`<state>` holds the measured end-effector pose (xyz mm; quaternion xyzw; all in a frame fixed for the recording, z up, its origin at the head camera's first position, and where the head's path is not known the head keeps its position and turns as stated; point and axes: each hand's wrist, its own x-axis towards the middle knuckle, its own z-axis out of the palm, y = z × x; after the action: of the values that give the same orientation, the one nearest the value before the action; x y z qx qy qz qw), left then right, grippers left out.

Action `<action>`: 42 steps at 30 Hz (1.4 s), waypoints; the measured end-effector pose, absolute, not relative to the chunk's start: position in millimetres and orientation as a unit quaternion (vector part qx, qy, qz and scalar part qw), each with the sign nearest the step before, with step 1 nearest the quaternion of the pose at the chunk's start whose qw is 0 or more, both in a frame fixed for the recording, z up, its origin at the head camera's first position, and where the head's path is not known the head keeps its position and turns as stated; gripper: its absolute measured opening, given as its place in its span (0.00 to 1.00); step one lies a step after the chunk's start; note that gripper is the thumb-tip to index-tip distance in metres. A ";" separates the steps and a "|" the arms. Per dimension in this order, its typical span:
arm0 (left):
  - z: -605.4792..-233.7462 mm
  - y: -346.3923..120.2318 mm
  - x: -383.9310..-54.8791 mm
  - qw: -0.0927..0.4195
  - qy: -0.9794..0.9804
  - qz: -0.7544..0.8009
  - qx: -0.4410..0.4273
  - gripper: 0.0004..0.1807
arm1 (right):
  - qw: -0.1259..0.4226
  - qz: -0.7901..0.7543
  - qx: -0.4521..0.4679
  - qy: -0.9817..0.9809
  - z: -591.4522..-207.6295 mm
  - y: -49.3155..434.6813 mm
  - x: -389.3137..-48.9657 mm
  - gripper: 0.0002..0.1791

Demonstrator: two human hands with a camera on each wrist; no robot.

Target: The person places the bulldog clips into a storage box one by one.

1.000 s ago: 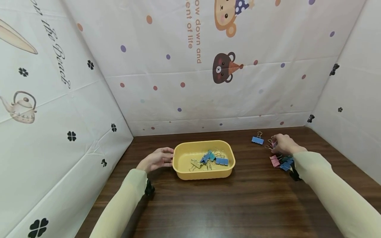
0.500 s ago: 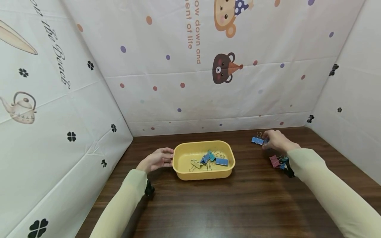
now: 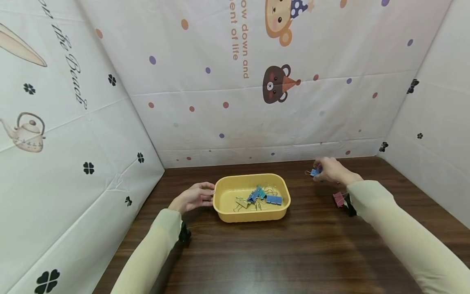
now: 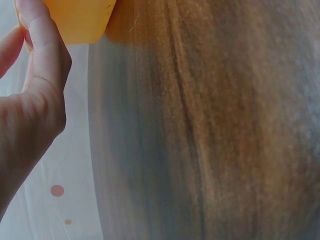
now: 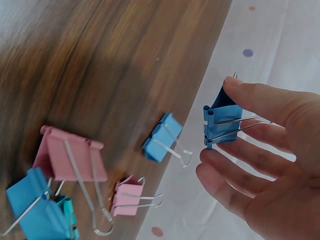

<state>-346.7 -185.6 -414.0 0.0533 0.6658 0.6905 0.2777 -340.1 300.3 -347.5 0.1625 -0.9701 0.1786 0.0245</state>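
Note:
My right hand [image 3: 332, 170] pinches a blue binder clip [image 5: 223, 122] between thumb and fingers, just above the back right of the table. The clip's wire handles point toward my palm in the right wrist view. Below it lie a smaller blue binder clip [image 5: 162, 137], a pink one [image 5: 70, 155] and a small pink one [image 5: 128, 196]. At the left, my left hand [image 3: 192, 198] touches the end of a yellow tray [image 3: 242, 217] with its fingers nearly straight. Blue, teal and yellowish binder clips [image 3: 273, 199] lie inside the tray.
A larger blue binder clip [image 5: 35, 207] and a teal one [image 5: 67, 215] lie beside the pink clip; my right sleeve partly hides this pile in the head view. Patterned white sheets [image 3: 235, 122] wall off the dark wooden table [image 3: 257, 257] at the back and sides.
My right hand has moved left and slightly back from the pile to the blue binder clip lying apart, and has taken hold of it. My left hand and the tray stay put.

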 end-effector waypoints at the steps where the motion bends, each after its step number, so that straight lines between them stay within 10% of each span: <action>1: -414.2 -185.5 -346.7 0.276 0.667 0.690 0.052 0.22 | 0.023 0.180 0.164 -0.970 -346.2 298.0 -340.0 0.27; 42: -415.0 -185.1 -346.8 0.270 0.665 0.694 0.049 0.21 | 0.046 0.164 0.243 -0.955 -327.1 201.1 -331.8 0.27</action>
<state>-346.8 -185.1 -415.0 0.0487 0.6652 0.6944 0.2701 -331.8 201.1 -327.1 0.2426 -0.9551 0.1638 0.0458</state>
